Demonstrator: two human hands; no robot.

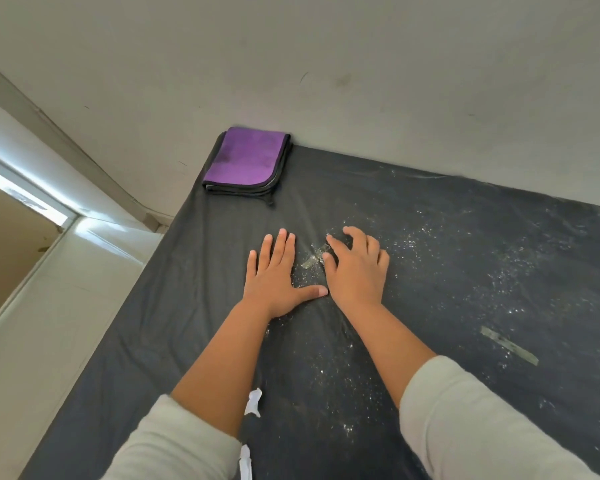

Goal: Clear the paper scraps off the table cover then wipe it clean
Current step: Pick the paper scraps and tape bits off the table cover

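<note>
No text, label, brand, number or sign can be read anywhere in the view. The folded purple cloth with black edging [245,161] shows no legible tag or print, the dark grey cover [465,258] over the surface bears only pale specks and tape strips, and the plain off-white wall [361,64] carries nothing but faint marks.

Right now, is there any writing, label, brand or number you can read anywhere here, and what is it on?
None can be read.
purple cloth: no tag or print shows.
black table cover: only white specks and tape strips, no lettering.
paper scraps: blank white.
wall: faint marks, no text.
</note>
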